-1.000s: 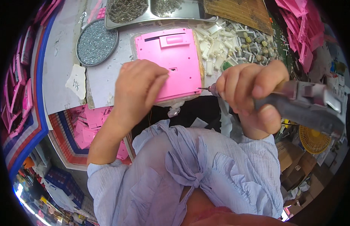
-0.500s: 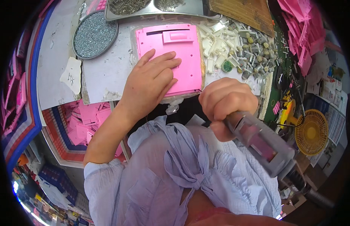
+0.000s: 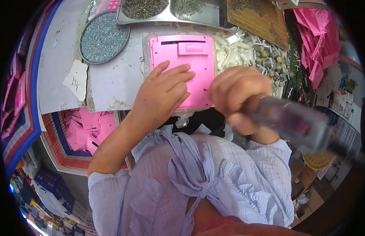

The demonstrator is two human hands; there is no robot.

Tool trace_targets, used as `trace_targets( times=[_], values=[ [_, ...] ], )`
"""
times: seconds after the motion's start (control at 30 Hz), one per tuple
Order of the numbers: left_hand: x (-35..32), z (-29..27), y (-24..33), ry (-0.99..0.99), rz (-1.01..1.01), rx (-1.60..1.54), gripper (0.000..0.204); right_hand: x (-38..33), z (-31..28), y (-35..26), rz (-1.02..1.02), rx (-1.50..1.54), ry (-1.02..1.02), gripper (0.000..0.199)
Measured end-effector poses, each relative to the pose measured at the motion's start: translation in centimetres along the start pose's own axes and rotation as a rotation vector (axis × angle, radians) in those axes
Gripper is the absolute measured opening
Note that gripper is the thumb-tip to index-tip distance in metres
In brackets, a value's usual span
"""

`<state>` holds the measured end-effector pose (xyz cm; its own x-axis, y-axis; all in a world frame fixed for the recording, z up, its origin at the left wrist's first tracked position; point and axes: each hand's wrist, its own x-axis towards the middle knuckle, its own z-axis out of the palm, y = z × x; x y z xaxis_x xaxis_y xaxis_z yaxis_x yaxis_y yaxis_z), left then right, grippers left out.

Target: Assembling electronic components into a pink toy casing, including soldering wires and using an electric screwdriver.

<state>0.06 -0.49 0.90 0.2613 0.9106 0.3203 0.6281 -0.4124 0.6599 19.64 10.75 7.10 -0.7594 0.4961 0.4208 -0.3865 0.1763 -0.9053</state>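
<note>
Head view: a pale, scuffed bench (image 3: 111, 86) seen from above, a pink panel (image 3: 200, 74) lying flat near its front edge.
Left hand (image 3: 162, 92): open, palm down, fingers spread over the panel's lower left part, grasping nothing.
Pink panel, handling: looks like thin moulded plastic, so probably light, stiff and rather slippery; the stretch beside the long slot (image 3: 182, 42) seems the weakest. Crumpled clear film (image 3: 183, 120) shows below the near edge.
Pink panel, hold: a flat press on the broad face, or fingers on opposite outer edges, clear of the raised block (image 3: 193, 48).
Right hand (image 3: 241, 92): closed around a power driver (image 3: 292, 120), by the panel's lower right corner; I cannot tell whether the tool touches it. The driver is blurred, likely the heavier item.
Bench surface, left to right: torn paper scrap (image 3: 77, 80), round dish of silvery bits (image 3: 104, 37), metal tray (image 3: 182, 19), white plastic parts (image 3: 229, 49), cardboard sheet (image 3: 251, 23), grey pieces (image 3: 271, 63).
Room, left to right: striped cloth (image 3: 35, 106), pink parts in a lined bin (image 3: 58, 137), stacked pink pieces (image 3: 316, 43), yellow fan (image 3: 319, 160).
</note>
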Motion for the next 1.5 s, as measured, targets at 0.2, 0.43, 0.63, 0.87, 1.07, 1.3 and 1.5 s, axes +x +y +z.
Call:
trace_targets(
  times=[0.2,0.43,0.63,0.87,1.07,1.3,1.5],
  values=[
    [0.7,-0.2,-0.2,0.014,0.028,0.005,0.016,1.7,-1.6,0.9,0.001,-0.007,0.08,0.02],
    [0.1,0.0,-0.3,0.001,0.008,0.016,0.016,3.3,-2.7,0.7,0.077,0.067,-0.01,0.035],
    [0.1,0.0,-0.3,-0.022,-0.019,-0.021,0.019,6.3,-5.2,3.5,-0.018,0.045,0.067,0.028],
    [0.2,0.1,-0.1,0.008,-0.042,-0.068,0.017,6.9,-5.6,4.8,0.025,0.084,-0.004,0.03],
    [-0.5,0.6,-0.7,0.2,-0.071,-0.176,0.016,8.0,-4.2,0.5,0.027,0.178,-0.039,0.029],
    [0.2,-1.4,-0.8,0.328,-0.074,-0.057,0.019,7.1,0.5,-0.7,-0.052,0.379,-0.097,0.029],
    [-1.0,-1.8,-1.3,0.334,-0.067,-0.009,0.023,7.2,2.3,0.1,-0.016,0.383,-0.081,0.028]
  ],
)
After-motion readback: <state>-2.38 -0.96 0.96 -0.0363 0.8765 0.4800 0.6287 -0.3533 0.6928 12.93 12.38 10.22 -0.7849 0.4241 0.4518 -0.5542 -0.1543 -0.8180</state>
